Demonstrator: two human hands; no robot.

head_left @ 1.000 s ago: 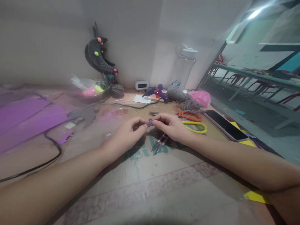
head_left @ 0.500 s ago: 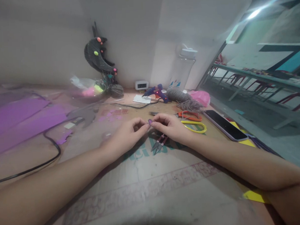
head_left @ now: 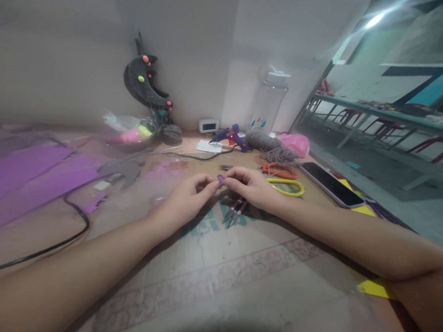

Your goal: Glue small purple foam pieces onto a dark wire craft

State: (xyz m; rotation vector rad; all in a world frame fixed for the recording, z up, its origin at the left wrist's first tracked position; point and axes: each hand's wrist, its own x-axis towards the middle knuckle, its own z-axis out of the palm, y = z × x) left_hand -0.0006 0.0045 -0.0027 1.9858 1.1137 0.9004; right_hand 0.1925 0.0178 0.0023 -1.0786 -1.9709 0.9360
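Note:
A small purple piece (head_left: 221,178), too small to identify, is pinched between the fingertips of both hands above the middle of the table. My left hand (head_left: 194,194) grips it from the left, thumb and forefinger closed. From the other side my right hand (head_left: 252,186) pinches it the same way. Thread snips (head_left: 235,212) lie just below, partly hidden by my right hand. Behind that hand are orange-handled pliers or scissors (head_left: 280,171), and beside it a yellow handle loop (head_left: 286,187).
A glue gun (head_left: 229,136) with a lit red light rests near a clock (head_left: 208,125), grey yarn (head_left: 266,144) and a clear bottle (head_left: 270,100). A phone (head_left: 331,184) lies right. Purple sheets (head_left: 38,174) and a black cable (head_left: 78,206) lie left. A dark crescent ornament (head_left: 139,81) hangs behind.
Both hands stay in nearly the same place, and the purple piece has turned slightly between the fingertips. The view has shifted very little.

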